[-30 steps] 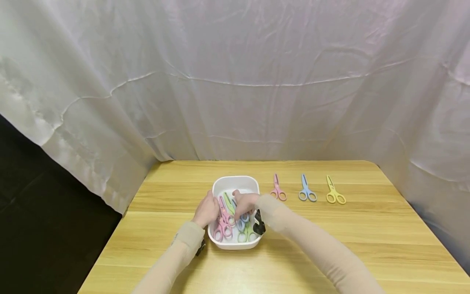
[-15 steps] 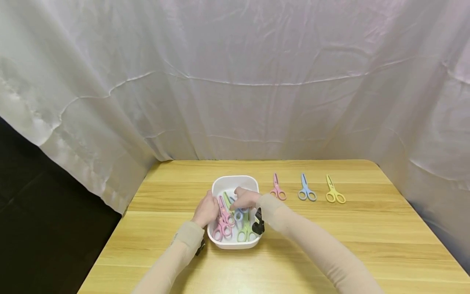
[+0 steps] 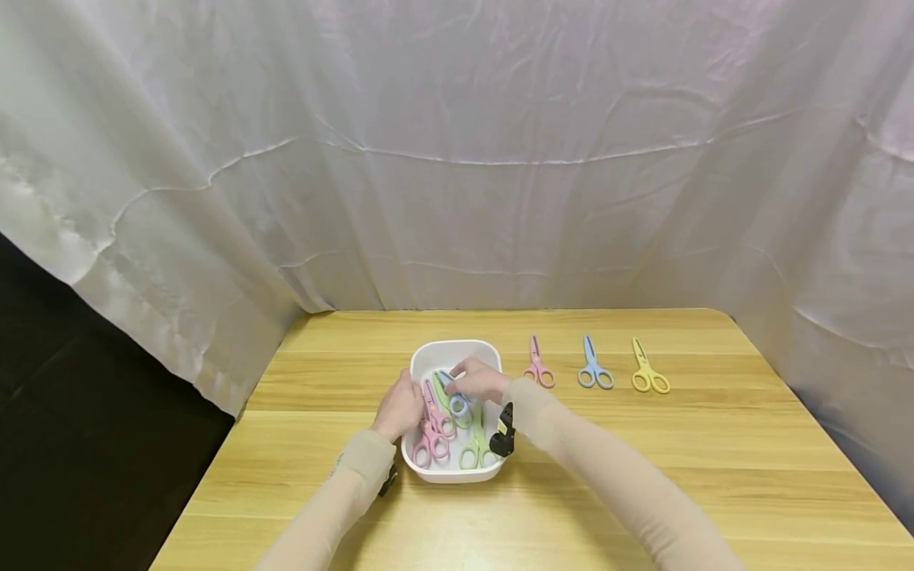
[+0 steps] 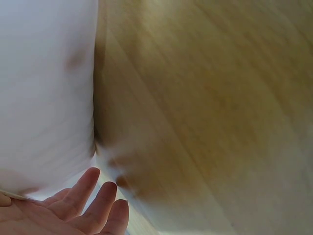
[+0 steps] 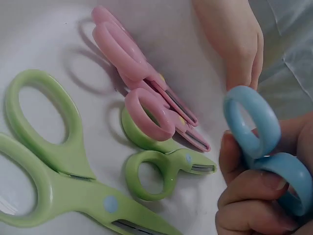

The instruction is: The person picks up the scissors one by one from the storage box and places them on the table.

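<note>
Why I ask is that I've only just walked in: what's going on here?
A person's right hand holds blue scissors in or just over a white box, where two pink pairs and two green pairs lie. The left hand rests at the box's left side. On the table to the right of the box, a pink pair, a second blue pair and a yellow pair lie apart in a row.

The person's right hand (image 3: 480, 382) has shifted slightly toward the far side of the white box (image 3: 457, 477); the blue scissors (image 5: 266, 139) it pinches have moved with it (their handles sat nearer the front a second ago); the near green scissors (image 5: 73, 191), then partly covered, now show more fully.
</note>
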